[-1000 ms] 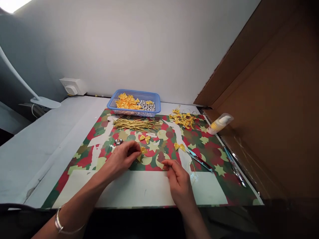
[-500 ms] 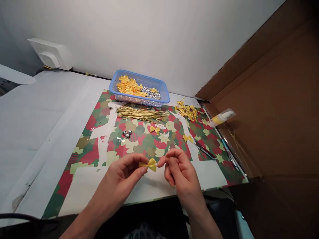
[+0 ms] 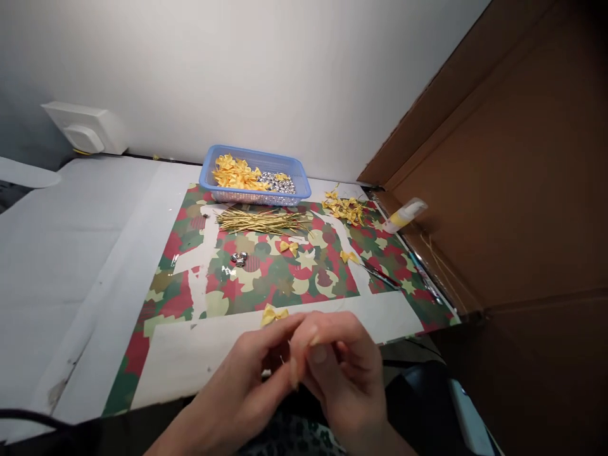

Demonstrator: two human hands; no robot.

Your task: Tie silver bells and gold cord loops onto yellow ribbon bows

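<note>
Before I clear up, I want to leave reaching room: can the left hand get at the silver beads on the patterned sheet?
Probably yes: the silver beads lie uncovered ahead of the left hand, with only a yellow bow near the way.

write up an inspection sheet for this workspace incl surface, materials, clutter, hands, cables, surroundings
surface: patterned sheet with white patches
materials: blue basket holds yellow bows and silver beads; gold stems, yellow pile and silver cluster outside it
clutter: dark-red-handled tool; bottle leaning at the right edge
hands: left hand and right hand meet at the near edge; nearby bow, unclear if held
cables: dark cable, lower left
surroundings: pale wall, cardboard on the right
</note>
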